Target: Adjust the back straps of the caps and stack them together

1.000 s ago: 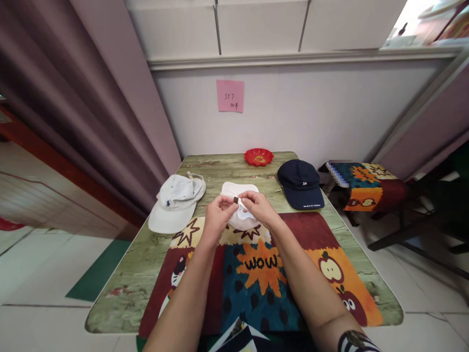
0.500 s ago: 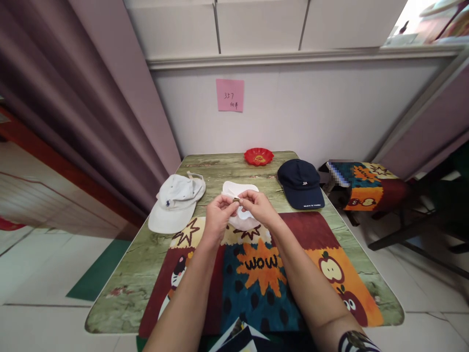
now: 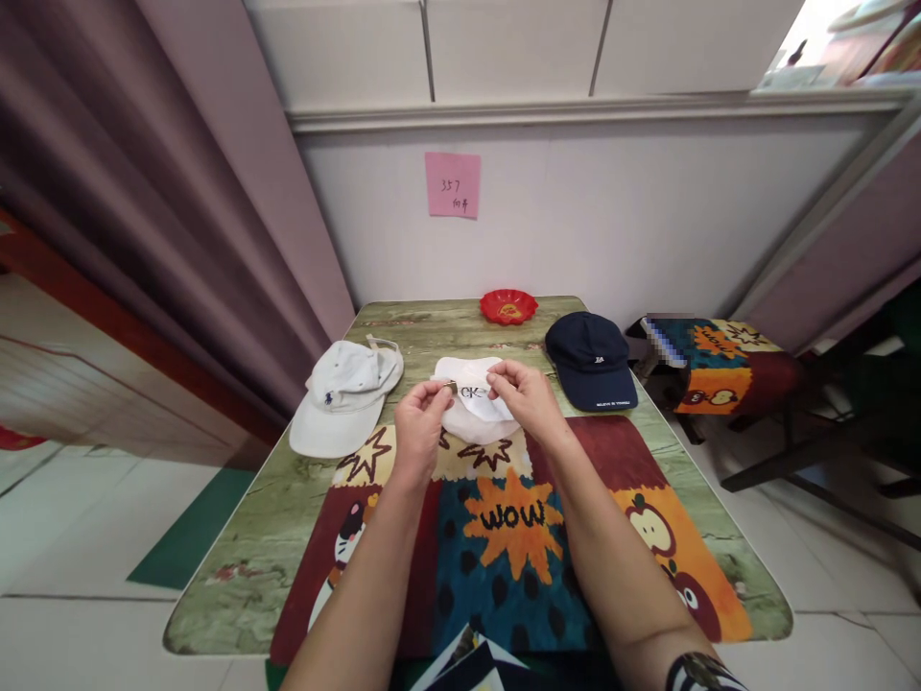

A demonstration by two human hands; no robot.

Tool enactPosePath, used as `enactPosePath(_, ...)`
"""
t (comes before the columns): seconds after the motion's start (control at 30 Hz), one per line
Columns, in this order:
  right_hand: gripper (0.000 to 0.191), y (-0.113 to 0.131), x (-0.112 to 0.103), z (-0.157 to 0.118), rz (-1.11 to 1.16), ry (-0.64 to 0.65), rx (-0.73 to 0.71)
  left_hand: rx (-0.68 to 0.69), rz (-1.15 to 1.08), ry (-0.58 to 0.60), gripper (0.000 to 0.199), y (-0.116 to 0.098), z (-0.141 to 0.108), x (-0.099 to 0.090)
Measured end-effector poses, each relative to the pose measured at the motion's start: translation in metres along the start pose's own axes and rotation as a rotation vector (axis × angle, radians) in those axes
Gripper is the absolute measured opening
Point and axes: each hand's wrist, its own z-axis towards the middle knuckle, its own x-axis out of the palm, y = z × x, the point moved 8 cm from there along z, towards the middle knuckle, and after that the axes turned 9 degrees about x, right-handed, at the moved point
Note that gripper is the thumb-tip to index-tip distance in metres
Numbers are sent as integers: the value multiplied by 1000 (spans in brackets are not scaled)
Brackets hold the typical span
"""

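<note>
A white cap (image 3: pixel 479 425) with dark "CK" lettering lies in the middle of the table, its back toward my hands. My left hand (image 3: pixel 424 422) pinches a small metal buckle (image 3: pixel 452 386) at the cap's left side. On the other side, my right hand (image 3: pixel 529 398) has thumb and forefinger pinched at the cap's edge; its strap is probably between them, but the fingers cover the spot. To the left rests an off-white cap (image 3: pixel 338 398) with a small dark logo. A navy cap (image 3: pixel 591 360) sits to the right, brim toward me.
A red scalloped dish (image 3: pixel 508 307) stands at the table's back edge. Under my forearms lies a colourful "WOW" mat (image 3: pixel 504 557) on the green wood-patterned table (image 3: pixel 237 557). A patterned stool (image 3: pixel 734 369) is on the right, and a pink note (image 3: pixel 453 185) hangs on the wall.
My hands have moved apart: the right went to the right, away from the buckle, and the left slightly left with it. The "CK" lettering now shows between them.
</note>
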Motion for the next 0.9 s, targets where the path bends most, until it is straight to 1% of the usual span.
enactPosePath(0.13,23,2,4,-2,-4,21,9,-82,-106,-22,29,7,-2,1)
enactPosePath(0.27,21,3,5,-2,-62,46,7,-261,-241,-54,24,21,-3,0)
enactPosePath(0.37,18,7,6,-4,-162,45,-11,-402,-304,-29,16,31,-6,3)
enactPosePath(0.43,15,10,7,-5,-214,48,-24,-456,-321,-9,11,35,-7,5)
enactPosePath(0.57,16,11,11,-6,-245,47,-32,-461,-324,-5,9,35,-8,6)
enactPosePath(0.67,15,11,8,-6,-208,10,-44,-464,-353,-7,8,35,-8,6)
enactPosePath(0.77,18,11,5,-5,-175,-33,-49,-496,-400,-2,8,37,-8,8)
enactPosePath(0.9,19,11,5,-5,-183,-44,-44,-520,-416,9,9,39,-8,9)
